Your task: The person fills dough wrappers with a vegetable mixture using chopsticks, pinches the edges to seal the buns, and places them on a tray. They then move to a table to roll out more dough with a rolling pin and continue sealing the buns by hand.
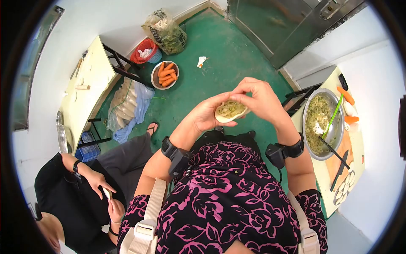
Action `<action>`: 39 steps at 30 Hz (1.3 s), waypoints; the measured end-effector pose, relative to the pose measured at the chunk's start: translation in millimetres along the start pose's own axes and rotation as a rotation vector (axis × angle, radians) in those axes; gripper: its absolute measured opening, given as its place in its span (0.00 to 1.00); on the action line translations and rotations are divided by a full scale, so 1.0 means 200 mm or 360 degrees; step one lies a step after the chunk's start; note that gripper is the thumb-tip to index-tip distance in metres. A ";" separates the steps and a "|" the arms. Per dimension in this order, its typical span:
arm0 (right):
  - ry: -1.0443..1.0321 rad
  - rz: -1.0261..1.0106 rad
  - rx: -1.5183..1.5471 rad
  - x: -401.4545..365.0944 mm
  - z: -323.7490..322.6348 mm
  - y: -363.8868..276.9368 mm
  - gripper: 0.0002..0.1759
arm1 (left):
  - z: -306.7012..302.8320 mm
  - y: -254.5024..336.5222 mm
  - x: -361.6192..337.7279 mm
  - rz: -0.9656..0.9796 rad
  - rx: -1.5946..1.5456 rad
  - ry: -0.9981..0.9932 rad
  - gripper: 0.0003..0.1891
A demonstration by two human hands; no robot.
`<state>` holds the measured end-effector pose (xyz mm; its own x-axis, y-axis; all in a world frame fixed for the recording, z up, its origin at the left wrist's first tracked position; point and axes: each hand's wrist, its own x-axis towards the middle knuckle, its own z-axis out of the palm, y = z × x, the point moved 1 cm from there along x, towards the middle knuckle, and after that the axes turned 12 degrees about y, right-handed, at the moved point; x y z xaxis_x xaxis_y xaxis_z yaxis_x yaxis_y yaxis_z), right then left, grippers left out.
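Observation:
A round dumpling wrapper (pixel 231 111) with shredded green filling on it lies across the fingers of my left hand (pixel 207 112), whose thumb is at its upper edge. My right hand (pixel 259 98) pinches the wrapper's upper right edge between thumb and fingers. The wrapper is still spread, with the filling showing. Off to my right, a large metal bowl (pixel 306 127) holds more of the shredded filling, with a green-handled utensil (pixel 334 115) and a dark stick-like handle resting in it.
A cutting board with a knife (pixel 339 171) and a plate of dumplings (pixel 344 188) are on the right table. On the floor stand a bowl of carrots (pixel 167 75), a red-blue bin (pixel 146 51) and bags of vegetables (pixel 127 103). A co-worker (pixel 84 186) sits at my left, holding a small pale piece.

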<state>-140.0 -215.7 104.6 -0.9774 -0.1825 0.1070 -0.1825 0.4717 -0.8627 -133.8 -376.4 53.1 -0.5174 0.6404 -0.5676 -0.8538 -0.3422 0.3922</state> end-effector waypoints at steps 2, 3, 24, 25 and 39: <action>0.0098 -0.0410 -0.0242 -0.02 0.02 -0.01 0.04 | -0.01 0.01 0.00 0.0059 -0.0069 0.0043 0.20; 0.0148 -0.0616 -0.0360 -0.04 0.03 -0.01 0.05 | -0.02 0.02 0.01 0.0088 -0.0102 0.0066 0.19; 0.0314 0.0130 0.0406 -0.15 0.05 0.25 0.13 | -0.03 0.05 0.02 0.0253 0.0107 0.0161 0.15; 0.0311 0.0136 0.0448 -0.15 0.06 0.24 0.13 | -0.04 0.05 0.03 0.0241 0.0106 0.0168 0.15; 0.0383 -0.0356 0.0042 -0.14 0.05 0.15 0.08 | 0.00 0.06 0.02 0.0211 0.0336 0.0255 0.10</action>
<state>-117.3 -205.3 71.0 -0.9111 -0.0687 0.4064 -0.3960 0.4195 -0.8168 -146.8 -378.5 54.8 -0.6402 0.4775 -0.6018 -0.7563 -0.2543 0.6028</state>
